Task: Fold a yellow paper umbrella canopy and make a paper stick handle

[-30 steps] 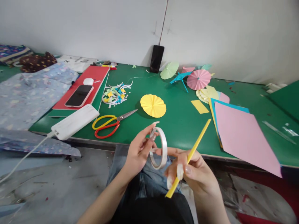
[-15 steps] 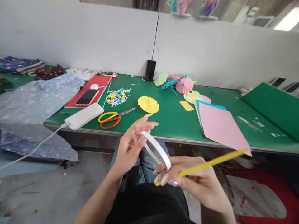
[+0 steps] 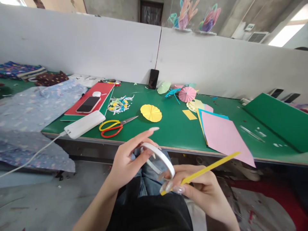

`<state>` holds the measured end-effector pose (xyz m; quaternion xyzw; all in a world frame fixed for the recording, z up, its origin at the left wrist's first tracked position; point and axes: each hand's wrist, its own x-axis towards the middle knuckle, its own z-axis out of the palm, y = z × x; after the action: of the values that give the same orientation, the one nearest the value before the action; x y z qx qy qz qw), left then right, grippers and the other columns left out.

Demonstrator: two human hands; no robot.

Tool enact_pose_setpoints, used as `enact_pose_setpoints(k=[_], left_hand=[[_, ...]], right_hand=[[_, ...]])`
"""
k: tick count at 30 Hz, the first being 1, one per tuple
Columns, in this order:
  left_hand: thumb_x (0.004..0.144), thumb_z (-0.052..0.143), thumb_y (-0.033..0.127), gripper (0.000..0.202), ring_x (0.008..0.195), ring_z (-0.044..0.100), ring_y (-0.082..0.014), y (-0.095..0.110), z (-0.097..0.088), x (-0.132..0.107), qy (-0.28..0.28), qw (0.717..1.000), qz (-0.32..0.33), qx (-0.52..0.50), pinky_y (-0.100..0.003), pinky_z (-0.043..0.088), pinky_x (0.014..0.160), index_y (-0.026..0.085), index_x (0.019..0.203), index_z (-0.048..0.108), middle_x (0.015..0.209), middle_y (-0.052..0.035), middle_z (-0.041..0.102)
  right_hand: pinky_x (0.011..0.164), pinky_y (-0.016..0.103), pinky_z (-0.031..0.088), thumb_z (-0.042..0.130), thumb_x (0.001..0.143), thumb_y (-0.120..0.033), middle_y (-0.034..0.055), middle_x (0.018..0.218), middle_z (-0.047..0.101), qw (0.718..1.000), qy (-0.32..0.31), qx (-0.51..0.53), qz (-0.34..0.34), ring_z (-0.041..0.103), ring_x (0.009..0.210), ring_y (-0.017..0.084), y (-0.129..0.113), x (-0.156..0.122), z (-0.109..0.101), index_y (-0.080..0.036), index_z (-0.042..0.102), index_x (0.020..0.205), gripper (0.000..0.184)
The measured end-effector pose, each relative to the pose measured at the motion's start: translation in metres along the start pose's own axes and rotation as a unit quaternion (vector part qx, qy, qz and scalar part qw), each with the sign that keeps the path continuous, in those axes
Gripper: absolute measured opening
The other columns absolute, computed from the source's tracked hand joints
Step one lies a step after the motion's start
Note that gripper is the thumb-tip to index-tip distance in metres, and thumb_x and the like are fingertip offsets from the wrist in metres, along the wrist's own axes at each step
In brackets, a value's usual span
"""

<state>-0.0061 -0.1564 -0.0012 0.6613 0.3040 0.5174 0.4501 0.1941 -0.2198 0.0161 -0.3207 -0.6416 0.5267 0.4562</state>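
My left hand grips the far side of a thin white roll of tape, thumb and fingers closed on its rim, index finger raised. Between thumb and fingers, my right hand pinches a narrow yellow paper strip, which slants up to the right. Fingers of that hand also touch the near side of the tape roll. Both hands are above my lap, in front of the table edge. On the table beyond lie a pleated yellow paper disc and scissors with yellow and red handles, blades slightly apart.
On the green table are a power bank with a cable, a phone on a red folder, paper scraps, small paper umbrellas and coloured paper sheets. A black phone leans against the white partition.
The camera view has tilted up slightly, so the table sits lower in the picture. My left index finger is more raised; both hands still hold the tape roll and paper strip.
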Motion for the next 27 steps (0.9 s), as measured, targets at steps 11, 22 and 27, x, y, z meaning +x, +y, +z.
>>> enact_pose_setpoints(k=[11,22,27], left_hand=[[0.073,0.072,0.020,0.019,0.058,0.061,-0.0137,0.005,-0.003,-0.012,0.039,0.995,-0.085,-0.047,-0.023,0.050,0.056,0.023,0.092,0.075,0.073,-0.0031,0.072],[0.086,0.052,0.006,0.058,0.130,0.041,-0.0216,-0.002,0.011,-0.017,0.050,0.962,0.125,0.237,-0.035,0.036,0.106,0.034,0.135,0.044,0.143,-0.0022,0.042],[0.091,0.046,0.017,0.051,0.136,0.032,-0.0274,0.006,0.016,-0.022,-0.069,0.969,0.155,0.180,-0.044,0.028,0.111,0.031,0.139,0.038,0.148,-0.0033,0.035]], right_hand=[[0.086,0.038,0.051,0.062,0.085,-0.023,0.0071,0.081,0.076,0.999,-0.020,-0.007,0.031,0.061,0.106,0.026,0.009,-0.010,-0.006,-0.024,0.076,0.086,0.013],[0.078,0.030,0.053,0.061,0.086,-0.016,0.0033,0.087,0.075,0.999,0.002,-0.047,-0.006,0.067,0.088,0.019,0.007,-0.004,0.010,-0.027,0.075,0.094,0.019],[0.079,0.026,0.051,0.062,0.085,-0.014,0.0020,0.091,0.073,0.998,-0.011,-0.059,-0.009,0.066,0.087,0.017,0.005,-0.003,0.014,-0.027,0.075,0.093,0.020]])
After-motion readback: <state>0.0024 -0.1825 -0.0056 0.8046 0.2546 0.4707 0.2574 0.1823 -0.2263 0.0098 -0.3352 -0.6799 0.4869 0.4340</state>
